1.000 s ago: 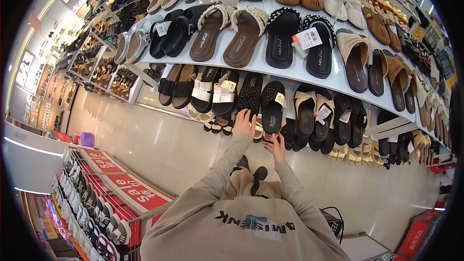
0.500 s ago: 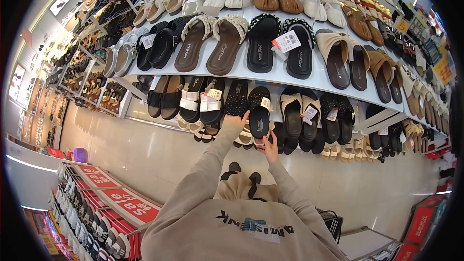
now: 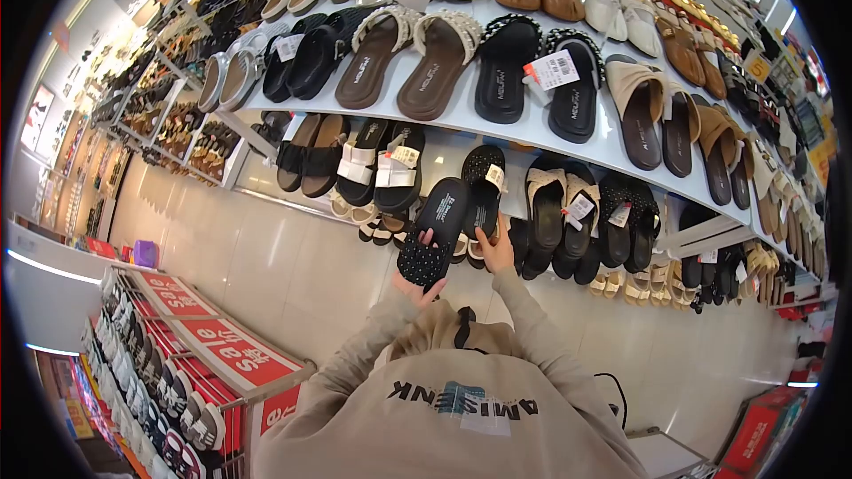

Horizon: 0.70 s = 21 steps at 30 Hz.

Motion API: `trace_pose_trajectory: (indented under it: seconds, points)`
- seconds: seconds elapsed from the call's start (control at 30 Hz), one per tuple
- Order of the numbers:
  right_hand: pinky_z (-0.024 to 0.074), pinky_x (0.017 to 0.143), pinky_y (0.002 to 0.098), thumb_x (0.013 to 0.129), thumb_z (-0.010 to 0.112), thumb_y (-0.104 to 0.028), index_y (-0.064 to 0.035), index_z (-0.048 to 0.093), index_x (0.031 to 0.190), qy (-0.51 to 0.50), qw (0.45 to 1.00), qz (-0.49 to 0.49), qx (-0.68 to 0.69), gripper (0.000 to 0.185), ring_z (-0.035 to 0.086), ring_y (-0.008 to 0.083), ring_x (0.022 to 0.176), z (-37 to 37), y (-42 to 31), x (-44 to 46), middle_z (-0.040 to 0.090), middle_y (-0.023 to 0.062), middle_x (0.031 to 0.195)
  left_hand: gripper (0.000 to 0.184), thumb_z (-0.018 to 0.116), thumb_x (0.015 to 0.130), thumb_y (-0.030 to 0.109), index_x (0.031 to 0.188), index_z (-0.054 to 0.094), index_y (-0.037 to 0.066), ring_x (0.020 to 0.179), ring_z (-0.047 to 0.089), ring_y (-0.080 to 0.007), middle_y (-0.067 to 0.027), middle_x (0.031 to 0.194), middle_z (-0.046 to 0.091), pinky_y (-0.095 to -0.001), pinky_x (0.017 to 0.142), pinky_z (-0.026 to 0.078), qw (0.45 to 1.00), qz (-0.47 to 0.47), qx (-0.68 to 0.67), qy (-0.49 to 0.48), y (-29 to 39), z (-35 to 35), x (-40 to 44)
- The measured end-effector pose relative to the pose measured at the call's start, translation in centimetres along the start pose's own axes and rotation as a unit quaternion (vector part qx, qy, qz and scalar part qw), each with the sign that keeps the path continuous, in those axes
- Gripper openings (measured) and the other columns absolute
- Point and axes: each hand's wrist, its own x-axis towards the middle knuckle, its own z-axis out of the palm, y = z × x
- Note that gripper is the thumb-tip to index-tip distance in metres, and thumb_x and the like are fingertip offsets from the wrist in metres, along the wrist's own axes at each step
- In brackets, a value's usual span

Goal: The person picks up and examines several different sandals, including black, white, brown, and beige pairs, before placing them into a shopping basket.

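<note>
My left hand point(image 3: 417, 282) is closed on a black slide sandal point(image 3: 445, 206) with a studded strap. Its fingers are partly inside the strap, and the heel points up toward the shelf. The matching black slide sandal point(image 3: 484, 168), with a white tag on its strap, is at the lower shelf. My right hand point(image 3: 497, 247) is closed at its heel end, thumb on the footbed. The two sandals lie side by side, the left one nearer my body.
Above, the white upper shelf point(image 3: 568, 140) juts out with rows of slides and shoes. More tagged sandals point(image 3: 550, 204) fill the lower shelf to the right. A red sale rack point(image 3: 235, 355) stands behind on the left. Tiled floor point(image 3: 266, 239) lies below.
My left hand has drawn its sandal off the lower shelf toward my body and turned it, strap end toward me. My right hand has stayed at the other sandal's heel, which has shifted slightly.
</note>
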Motion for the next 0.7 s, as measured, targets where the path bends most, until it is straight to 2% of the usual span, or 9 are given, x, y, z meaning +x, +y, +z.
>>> trace_pose_trajectory:
  seconds: [0.23,0.27,0.3,0.37,0.43,0.5,0.53,0.63,0.7]
  points:
    - [0.0451,0.071,0.0271,0.083,0.058,-0.027,-0.0117,0.01,0.139,-0.166,0.985,0.017,-0.033,0.076,0.059,0.0177,0.078,1.4,-1.0,2.6,0.062,0.0135,0.091,0.06,0.059,0.071,0.018,0.125,0.039,0.001,0.124,0.031,-0.0349,-0.0192,0.135,0.032,-0.0425,0.101,0.025,0.998,0.017,0.007,-0.06,1.9,-5.3,1.7]
    - [0.0439,0.078,0.0295,0.086,0.053,-0.024,-0.0101,0.024,0.137,-0.178,0.981,-0.008,-0.072,0.06,0.059,0.0222,0.082,0.9,-0.9,2.2,0.062,0.012,0.092,0.061,0.06,0.071,0.021,0.126,0.04,0.003,0.125,0.03,-0.032,-0.0158,0.136,0.032,-0.0415,0.102,0.025,0.998,0.005,-0.013,-0.066,2.0,-5.8,1.8]
    - [0.0439,0.078,0.0295,0.086,0.053,-0.024,-0.0101,0.024,0.137,-0.179,0.981,-0.004,-0.071,0.06,0.059,0.0222,0.082,0.2,-3.1,1.0,0.062,0.012,0.092,0.061,0.06,0.071,0.021,0.126,0.04,0.003,0.125,0.03,-0.032,-0.0158,0.136,0.032,-0.0415,0.102,0.025,0.998,0.002,-0.014,-0.069,2.3,-6.4,2.1]
    - [0.0402,0.086,0.0315,0.088,0.05,-0.019,-0.0074,0.043,0.126,-0.073,0.988,-0.112,-0.074,0.041,0.057,0.0244,0.092,-2.2,-9.5,-1.9,0.06,0.0118,0.101,0.061,0.062,0.071,0.024,0.125,0.041,0.004,0.123,0.033,-0.0294,-0.014,0.135,0.034,-0.0399,0.101,0.028,0.994,0.031,0.006,-0.106,3.1,-7.9,3.2]
    - [0.0355,0.092,0.0329,0.085,0.051,-0.014,-0.005,0.054,0.113,-0.009,0.976,-0.203,-0.073,0.03,0.049,0.0259,0.108,-4.9,-14.2,-3.6,0.053,0.0129,0.115,0.061,0.062,0.072,0.027,0.125,0.042,0.004,0.121,0.037,-0.0283,-0.0123,0.133,0.037,-0.0396,0.099,0.032,0.992,0.045,0.006,-0.115,4.3,-9.5,4.2]
    - [0.0323,0.096,0.035,0.081,0.055,-0.013,-0.0053,0.054,0.112,-0.019,0.948,-0.292,-0.127,0.032,0.04,0.0282,0.118,-7.1,-18.1,-5.0,0.046,0.0123,0.123,0.061,0.063,0.072,0.028,0.124,0.043,0.005,0.12,0.039,-0.0287,-0.0116,0.132,0.039,-0.0394,0.097,0.035,0.983,0.101,-0.006,-0.15,5.5,-10.8,5.1]
    - [0.0312,0.097,0.0378,0.076,0.059,-0.012,-0.0067,0.057,0.11,-0.035,0.927,-0.335,-0.165,0.034,0.038,0.0308,0.119,-7.9,-19.4,-5.6,0.046,0.0108,0.123,0.057,0.063,0.074,0.033,0.12,0.046,0.004,0.112,0.044,-0.0306,-0.0121,0.128,0.043,-0.0367,0.09,0.041,0.979,0.133,0.005,-0.153,6.2,-11.2,5.8]
    - [0.0304,0.098,0.0426,0.068,0.068,-0.016,-0.0088,0.063,0.097,-0.08,0.869,-0.414,-0.258,0.03,0.044,0.0317,0.114,-9.4,-22.4,-7.0,0.052,0.0101,0.116,0.054,0.064,0.074,0.033,0.117,0.049,0.005,0.107,0.048,-0.0313,-0.0122,0.124,0.046,-0.0368,0.089,0.041,0.956,0.134,-0.094,-0.243,7.1,-12.2,6.8]
    - [0.0359,0.094,0.0401,0.066,0.071,-0.02,-0.0088,0.065,0.091,-0.179,0.877,-0.383,-0.226,0.028,0.055,0.0238,0.099,-9.6,-22.5,-7.5,0.06,0.0076,0.102,0.055,0.066,0.072,0.035,0.116,0.051,0.006,0.099,0.052,-0.0321,-0.013,0.118,0.05,-0.035,0.085,0.042,0.957,0.166,-0.119,-0.207,7.2,-12.3,7.5]
